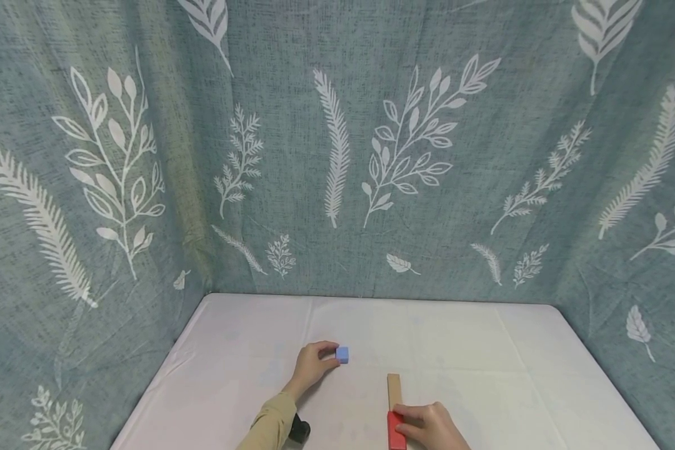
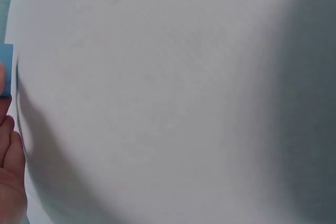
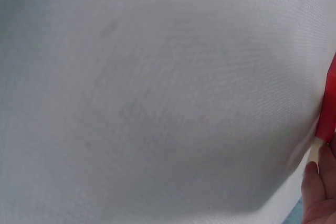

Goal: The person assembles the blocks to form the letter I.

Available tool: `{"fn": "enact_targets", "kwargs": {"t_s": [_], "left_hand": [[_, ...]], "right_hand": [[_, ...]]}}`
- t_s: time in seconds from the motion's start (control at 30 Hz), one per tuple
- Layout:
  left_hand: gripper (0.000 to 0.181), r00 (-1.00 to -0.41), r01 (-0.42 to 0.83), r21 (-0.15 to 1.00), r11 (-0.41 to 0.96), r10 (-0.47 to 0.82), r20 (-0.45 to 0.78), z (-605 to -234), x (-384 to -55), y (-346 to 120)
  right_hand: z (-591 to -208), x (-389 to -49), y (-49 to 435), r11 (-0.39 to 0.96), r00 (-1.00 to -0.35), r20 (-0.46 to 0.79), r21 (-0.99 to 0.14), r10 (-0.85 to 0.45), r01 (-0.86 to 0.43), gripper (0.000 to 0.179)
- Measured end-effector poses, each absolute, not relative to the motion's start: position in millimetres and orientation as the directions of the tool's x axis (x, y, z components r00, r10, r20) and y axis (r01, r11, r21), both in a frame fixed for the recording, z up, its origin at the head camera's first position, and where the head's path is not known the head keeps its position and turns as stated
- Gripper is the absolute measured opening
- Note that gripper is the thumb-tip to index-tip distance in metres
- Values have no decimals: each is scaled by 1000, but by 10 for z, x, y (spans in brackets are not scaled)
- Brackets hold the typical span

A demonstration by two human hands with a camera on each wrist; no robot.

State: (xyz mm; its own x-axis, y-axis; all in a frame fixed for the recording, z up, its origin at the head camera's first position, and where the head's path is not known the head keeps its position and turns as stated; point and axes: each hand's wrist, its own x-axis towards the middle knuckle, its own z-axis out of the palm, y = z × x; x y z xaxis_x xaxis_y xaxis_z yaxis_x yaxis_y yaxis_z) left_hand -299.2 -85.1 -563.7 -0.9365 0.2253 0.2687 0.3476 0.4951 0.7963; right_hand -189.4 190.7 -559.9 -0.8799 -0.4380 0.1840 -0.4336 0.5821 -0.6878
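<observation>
In the head view, my left hand (image 1: 312,364) pinches a small blue block (image 1: 342,355) between thumb and fingers, over the middle of the table. The same blue block (image 2: 7,69) shows at the left edge of the left wrist view, with fingers just beneath it. Nearer the front, my right hand (image 1: 434,426) grips a long red block (image 1: 396,436) at its far end. A flat tan wooden block (image 1: 394,391) lies end to end with the red one, pointing away from me. Part of the red block (image 3: 328,106) appears at the right wrist view's right edge.
A white cloth covers the table (image 1: 461,337). Green-blue curtains (image 1: 292,187) with white leaf patterns stand behind it and along both sides. Below the left forearm, a black device (image 1: 299,431) shows at the wrist.
</observation>
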Motion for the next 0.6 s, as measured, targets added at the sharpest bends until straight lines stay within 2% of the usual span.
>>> {"fn": "enact_targets", "kwargs": {"t_s": [0.3, 0.6], "left_hand": [[29, -931, 362, 815, 452, 221, 291, -5414, -3027, -773], [30, -924, 375, 836, 401, 232, 304, -5135, -3091, -645]], "right_hand": [[-5557, -1886, 1893, 613, -895, 110, -692, -431, -381, 41], [-5561, -1886, 1882, 620, -898, 100, -691, -428, -372, 42]]}}
